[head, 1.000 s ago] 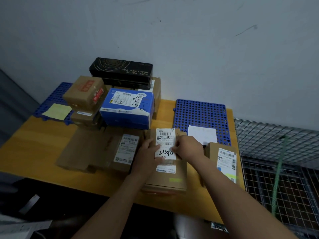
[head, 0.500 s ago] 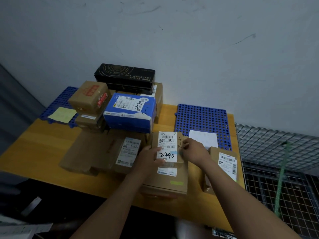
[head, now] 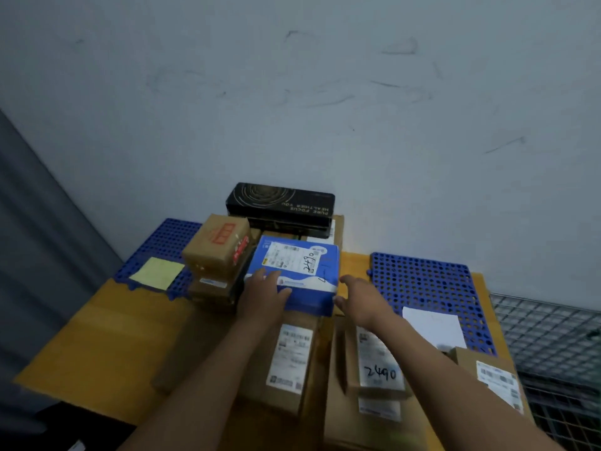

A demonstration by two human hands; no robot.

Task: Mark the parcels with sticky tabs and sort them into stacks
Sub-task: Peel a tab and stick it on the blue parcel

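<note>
Parcel (head: 302, 268), blue, marked 2490, on heap (head: 216, 252) at rear of table (head: 81, 336); left hand (head: 263, 296) flat on its near edge, fingers straight, gripping nothing; right hand (head: 362, 302) spread and empty just beside its right end.

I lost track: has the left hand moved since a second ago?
Yes. The left hand left the parcel marked 2490 and went toward the wall; it now rests on the blue box.
</note>
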